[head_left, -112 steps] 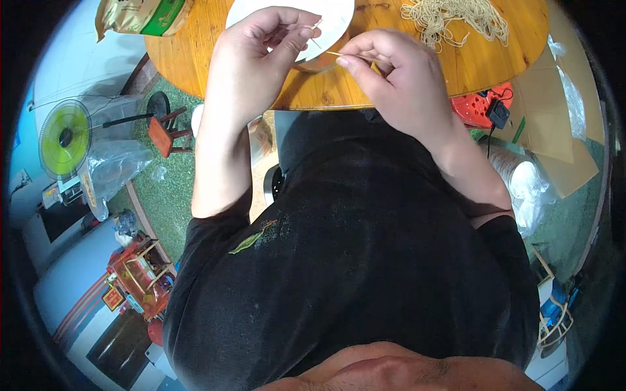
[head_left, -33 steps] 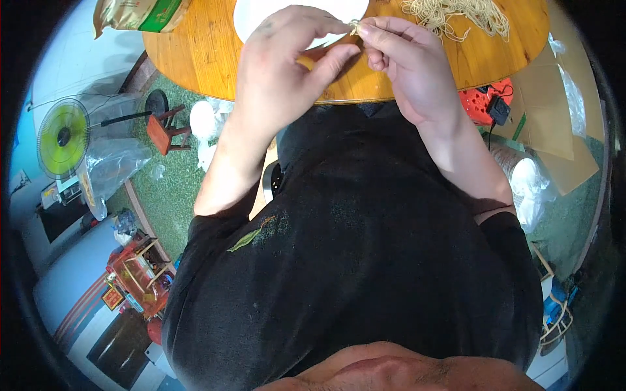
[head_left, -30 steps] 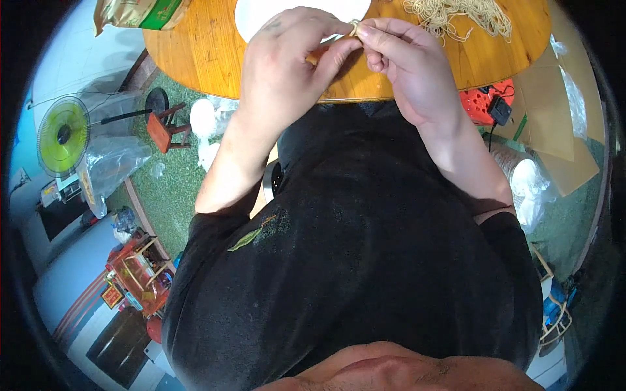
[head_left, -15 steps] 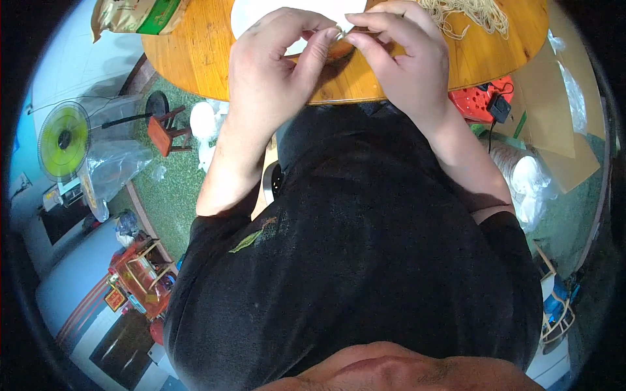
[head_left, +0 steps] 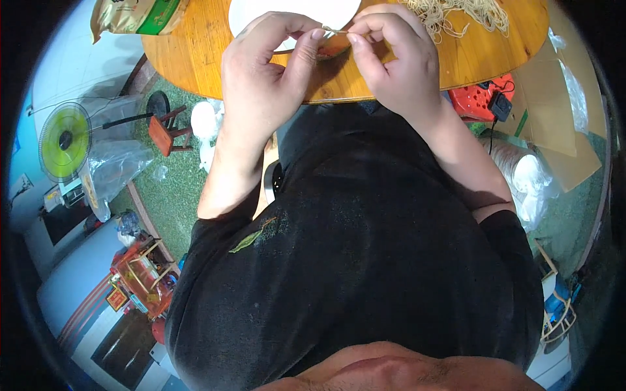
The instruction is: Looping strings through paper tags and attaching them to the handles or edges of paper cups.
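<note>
My left hand and right hand pinch one thin strand at twelve o'clock; tugging harder could snap it.

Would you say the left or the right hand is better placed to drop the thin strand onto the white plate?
Left, probably: the left hand pinches the strand right over the white plate; the right hand sits beyond its rim.

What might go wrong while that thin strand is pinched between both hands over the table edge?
The thin strand is held only by the fingertips of the left hand and right hand, so it may snap or slip. Both hands work near the edge of the wooden table, so a dropped piece could fall to the floor. A pull might also nudge the white plate.
</note>
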### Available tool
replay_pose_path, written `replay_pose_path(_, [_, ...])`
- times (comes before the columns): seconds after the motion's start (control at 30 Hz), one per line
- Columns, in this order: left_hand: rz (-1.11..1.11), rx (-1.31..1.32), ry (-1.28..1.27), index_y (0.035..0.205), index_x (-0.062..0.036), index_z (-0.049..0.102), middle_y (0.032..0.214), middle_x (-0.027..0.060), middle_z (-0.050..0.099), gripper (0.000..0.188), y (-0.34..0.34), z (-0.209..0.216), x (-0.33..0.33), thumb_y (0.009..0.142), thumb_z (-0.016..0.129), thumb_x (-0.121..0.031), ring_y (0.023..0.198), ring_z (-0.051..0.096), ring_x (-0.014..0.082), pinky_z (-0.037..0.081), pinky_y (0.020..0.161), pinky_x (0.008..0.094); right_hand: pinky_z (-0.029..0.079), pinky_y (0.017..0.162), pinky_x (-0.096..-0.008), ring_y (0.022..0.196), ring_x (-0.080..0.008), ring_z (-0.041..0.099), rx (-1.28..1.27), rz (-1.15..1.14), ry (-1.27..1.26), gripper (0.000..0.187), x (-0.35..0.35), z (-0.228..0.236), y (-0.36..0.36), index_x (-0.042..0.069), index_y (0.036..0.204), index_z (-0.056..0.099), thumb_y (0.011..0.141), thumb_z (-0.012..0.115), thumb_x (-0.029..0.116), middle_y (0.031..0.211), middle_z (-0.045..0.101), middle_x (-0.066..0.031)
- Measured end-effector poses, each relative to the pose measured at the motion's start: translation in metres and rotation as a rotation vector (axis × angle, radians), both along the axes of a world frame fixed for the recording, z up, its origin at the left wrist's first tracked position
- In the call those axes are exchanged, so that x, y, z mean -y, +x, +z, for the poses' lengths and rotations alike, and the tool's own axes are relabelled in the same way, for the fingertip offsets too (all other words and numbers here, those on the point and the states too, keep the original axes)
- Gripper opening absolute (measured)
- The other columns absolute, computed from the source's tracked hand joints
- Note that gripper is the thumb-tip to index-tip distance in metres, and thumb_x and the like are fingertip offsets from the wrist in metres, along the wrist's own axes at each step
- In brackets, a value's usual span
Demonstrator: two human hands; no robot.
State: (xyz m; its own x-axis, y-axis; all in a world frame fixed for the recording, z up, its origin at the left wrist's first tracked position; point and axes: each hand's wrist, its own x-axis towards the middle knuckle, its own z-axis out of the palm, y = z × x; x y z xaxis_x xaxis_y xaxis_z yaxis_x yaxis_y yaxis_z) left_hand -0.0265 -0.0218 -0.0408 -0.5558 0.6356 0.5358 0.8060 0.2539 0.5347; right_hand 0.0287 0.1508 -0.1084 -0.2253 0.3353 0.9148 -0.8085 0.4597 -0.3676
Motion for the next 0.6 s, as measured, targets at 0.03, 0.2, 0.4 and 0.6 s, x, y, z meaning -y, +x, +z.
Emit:
replay_pose_path(0.03, [0.002,0.000,-0.001,0.091,-0.0031,0.073,0.086,0.0107,0.073,0.006,0.001,-0.001,0.000,0.089,0.076,-0.008,0.081,0.073,0.0264,0.056,0.073,0.0337,0.050,0.073,-0.0408,0.084,-0.0335,0.063,0.000,0.002,-0.001,0.012,0.001,-0.002,0.010,0.004,0.090,0.060,0.085,0.070,0.002,0.090,0.062,-0.0132])
replay_pose_path(0.2, [-0.008,0.018,0.036,0.091,-0.0027,0.072,0.088,0.0105,0.073,0.006,0.001,-0.006,0.003,0.090,0.075,-0.008,0.083,0.074,0.0256,0.056,0.075,0.0332,0.053,0.066,-0.0265,0.073,-0.0132,0.066,0.640,-0.118,0.131,0.018,0.007,0.006,0.036,0.003,0.105,0.071,0.088,0.077,0.002,0.087,0.067,-0.0052])
replay_pose_path(0.4, [0.004,0.063,0.056,0.094,-0.0019,0.072,0.090,0.0099,0.073,0.006,0.002,-0.003,0.007,0.091,0.075,-0.007,0.084,0.073,0.0235,0.055,0.077,0.0318,0.051,0.063,-0.0273,0.070,-0.0139,0.064,0.688,-0.088,0.120,0.008,0.004,0.007,0.032,0.002,0.097,0.067,0.091,0.073,0.002,0.086,0.066,-0.0049])
replay_pose_path(0.6, [-0.044,0.089,0.149,0.096,0.0001,0.068,0.092,0.0105,0.073,0.005,0.002,-0.009,0.008,0.094,0.070,-0.004,0.086,0.072,0.0220,0.055,0.079,0.0318,0.053,0.067,-0.0316,0.076,-0.0209,0.067,0.628,-0.086,0.113,0.008,0.005,0.005,0.031,0.001,0.096,0.064,0.092,0.071,0.003,0.089,0.066,-0.0079])
